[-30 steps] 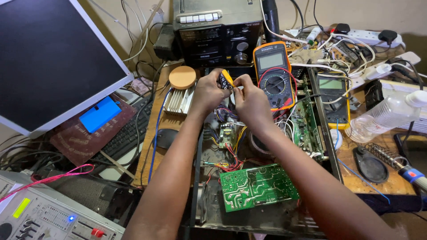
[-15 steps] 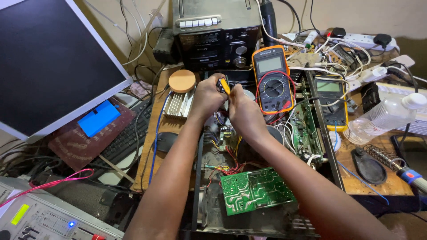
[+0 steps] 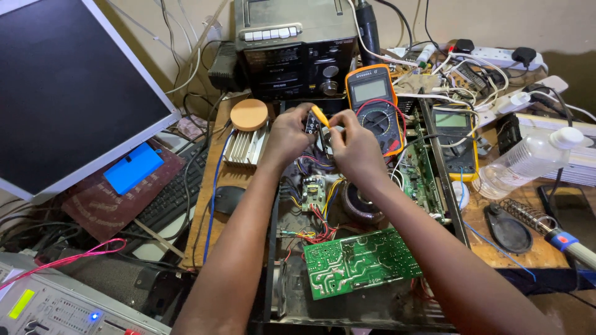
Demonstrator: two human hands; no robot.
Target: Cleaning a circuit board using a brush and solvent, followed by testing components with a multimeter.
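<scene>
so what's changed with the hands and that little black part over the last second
Little has changed. Both hands stay raised over the open chassis: the left hand keeps hold of the small black part, and the right hand still pinches the yellow-handled tool against it. The right hand dipped slightly half a second ago and has come back up. The green circuit board and orange multimeter have not moved on the bench.

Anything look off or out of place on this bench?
Yes. The green circuit board lies loose and tilted, solder side up, on the open metal chassis. The clear plastic bottle lies on its side at the right, beside the soldering iron. No spill or damage visible.
</scene>
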